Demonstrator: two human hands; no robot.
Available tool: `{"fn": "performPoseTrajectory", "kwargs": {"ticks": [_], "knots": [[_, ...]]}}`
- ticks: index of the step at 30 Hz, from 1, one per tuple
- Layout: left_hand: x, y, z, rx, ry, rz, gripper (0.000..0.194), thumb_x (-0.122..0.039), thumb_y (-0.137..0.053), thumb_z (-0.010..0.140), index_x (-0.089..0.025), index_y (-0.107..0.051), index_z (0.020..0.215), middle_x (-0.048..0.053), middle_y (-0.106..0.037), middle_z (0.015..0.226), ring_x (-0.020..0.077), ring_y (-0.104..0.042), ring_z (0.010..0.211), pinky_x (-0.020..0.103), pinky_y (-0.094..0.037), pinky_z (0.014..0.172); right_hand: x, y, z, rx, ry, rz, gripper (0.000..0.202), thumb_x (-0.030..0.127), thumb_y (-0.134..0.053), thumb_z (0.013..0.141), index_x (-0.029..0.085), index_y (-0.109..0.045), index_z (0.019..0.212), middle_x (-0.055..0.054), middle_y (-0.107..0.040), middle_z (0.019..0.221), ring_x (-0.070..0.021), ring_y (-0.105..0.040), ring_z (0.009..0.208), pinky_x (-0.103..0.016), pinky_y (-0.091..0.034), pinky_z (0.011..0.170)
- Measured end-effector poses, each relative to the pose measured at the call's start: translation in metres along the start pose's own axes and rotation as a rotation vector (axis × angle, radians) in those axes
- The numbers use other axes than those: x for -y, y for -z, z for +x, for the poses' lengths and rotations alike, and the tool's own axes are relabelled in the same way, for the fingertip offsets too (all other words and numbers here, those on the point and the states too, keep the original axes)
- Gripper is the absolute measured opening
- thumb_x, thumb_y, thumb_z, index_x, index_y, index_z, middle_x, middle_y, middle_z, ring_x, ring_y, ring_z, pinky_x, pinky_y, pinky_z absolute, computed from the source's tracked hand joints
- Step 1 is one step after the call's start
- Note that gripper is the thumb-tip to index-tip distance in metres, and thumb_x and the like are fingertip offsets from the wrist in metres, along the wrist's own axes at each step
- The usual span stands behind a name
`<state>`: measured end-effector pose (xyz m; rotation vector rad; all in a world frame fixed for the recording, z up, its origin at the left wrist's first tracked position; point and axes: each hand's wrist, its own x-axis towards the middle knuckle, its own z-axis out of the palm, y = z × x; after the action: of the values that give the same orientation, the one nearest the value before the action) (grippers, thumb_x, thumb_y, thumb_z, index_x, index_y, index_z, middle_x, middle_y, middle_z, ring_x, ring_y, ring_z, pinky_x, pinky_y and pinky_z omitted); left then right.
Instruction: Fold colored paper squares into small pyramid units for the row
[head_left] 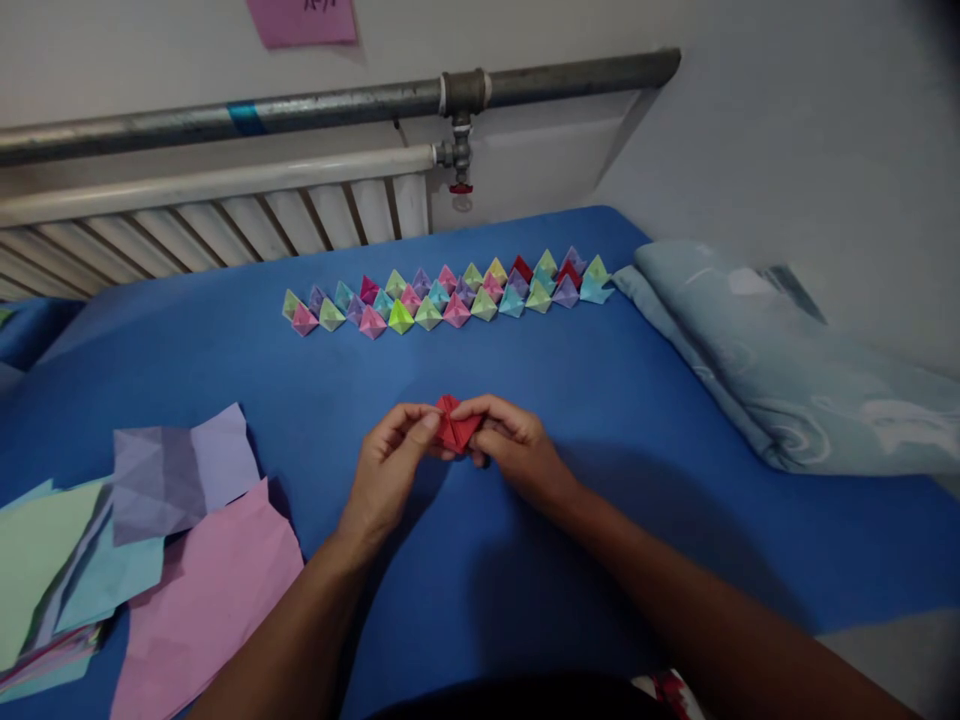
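Observation:
A small folded red paper piece (459, 428) is held between both hands above the blue sheet. My left hand (394, 460) pinches its left side, with the thumb near the front. On its right side, my right hand (517, 445) grips it with the thumb and index finger, the fingertip lying on the top face. Beyond the hands, several small folded paper pieces (401, 317) in many colours stand in rows. Creased purple paper (157, 480) and pink paper (217, 590) lie at the left, beside a stack of green and blue sheets (45, 550).
A folded light blue blanket (780, 360) lies at the right on the blue sheet (315, 390). Behind its far edge are a white radiator (225, 195), a metal pipe (345, 103) and a valve with a red handle (461, 188). A pink note (304, 22) hangs on the wall.

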<state>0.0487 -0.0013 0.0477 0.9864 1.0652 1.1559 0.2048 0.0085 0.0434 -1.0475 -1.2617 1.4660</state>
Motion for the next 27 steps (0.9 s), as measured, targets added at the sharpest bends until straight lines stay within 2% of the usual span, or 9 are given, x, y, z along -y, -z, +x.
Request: {"fn": "performPoseTrajectory", "kwargs": {"ticks": [4,7,9,13,15,20,27], "knots": [[-0.001,-0.0031,0.0004,-0.027,-0.009,0.016,0.025,-0.028,-0.075,0.071,-0.019,-0.064,0.091,-0.001,-0.069,0.078,0.0102,-0.062,0.064,0.026,-0.051,0.066,0.0064,0.002,-0.0023,0.046,-0.002,-0.023,0.021,0.022,-0.055,0.073,0.021,-0.065,0.092,0.003,-0.06,0.068,-0.01,-0.052,0.059,-0.025,-0.043,0.059],[-0.0019,-0.0049,0.0003,-0.049,-0.003,0.019,0.036,-0.029,-0.076,0.071,-0.021,-0.06,0.102,-0.001,-0.069,0.08,0.0107,-0.062,0.065,0.027,-0.051,0.066,0.0058,0.0015,-0.0012,-0.04,-0.023,-0.015,0.029,0.036,-0.056,0.081,0.021,-0.061,0.106,0.002,-0.061,0.077,-0.0097,-0.052,0.057,-0.026,-0.043,0.058],[-0.0013,-0.0048,0.0003,-0.054,0.006,0.023,0.042,-0.031,-0.076,0.07,-0.021,-0.058,0.107,-0.002,-0.069,0.078,0.0113,-0.063,0.066,0.028,-0.052,0.067,0.0027,0.0017,0.0012,-0.11,-0.059,-0.002,0.035,0.043,-0.054,0.084,0.021,-0.058,0.111,0.002,-0.061,0.076,-0.0096,-0.052,0.054,-0.026,-0.043,0.055],[0.0012,-0.0032,0.001,-0.033,0.036,0.034,0.041,-0.03,-0.076,0.069,-0.02,-0.058,0.105,-0.003,-0.068,0.077,0.0107,-0.062,0.066,0.028,-0.051,0.069,-0.0013,0.0028,0.0051,-0.082,-0.156,-0.082,0.032,0.048,-0.05,0.087,0.018,-0.062,0.086,0.003,-0.056,0.062,-0.0099,-0.05,0.051,-0.025,-0.041,0.054],[0.0018,-0.0029,0.0014,-0.025,0.057,0.03,0.04,-0.031,-0.077,0.068,-0.019,-0.059,0.103,-0.003,-0.068,0.075,0.0109,-0.062,0.066,0.028,-0.051,0.069,-0.0008,0.0027,0.0053,-0.067,-0.153,-0.12,0.033,0.048,-0.051,0.086,0.018,-0.061,0.077,0.003,-0.056,0.06,-0.0096,-0.048,0.052,-0.025,-0.04,0.055],[0.0007,-0.0038,0.0022,-0.016,0.088,0.007,0.037,-0.032,-0.078,0.067,-0.018,-0.062,0.098,-0.002,-0.068,0.072,0.0109,-0.061,0.063,0.028,-0.05,0.067,0.0008,0.0014,0.004,-0.077,-0.12,-0.141,0.029,0.045,-0.053,0.084,0.019,-0.061,0.075,0.004,-0.055,0.058,-0.0096,-0.046,0.051,-0.024,-0.039,0.054],[0.0,-0.0033,0.003,0.02,0.102,0.033,0.019,-0.033,-0.074,0.072,-0.018,-0.069,0.083,-0.001,-0.067,0.069,0.01,-0.058,0.06,0.026,-0.048,0.064,-0.0018,-0.0005,0.0036,-0.089,-0.105,-0.183,0.027,0.043,-0.052,0.084,0.02,-0.058,0.07,0.005,-0.052,0.055,-0.0094,-0.044,0.05,-0.023,-0.037,0.051]]}}
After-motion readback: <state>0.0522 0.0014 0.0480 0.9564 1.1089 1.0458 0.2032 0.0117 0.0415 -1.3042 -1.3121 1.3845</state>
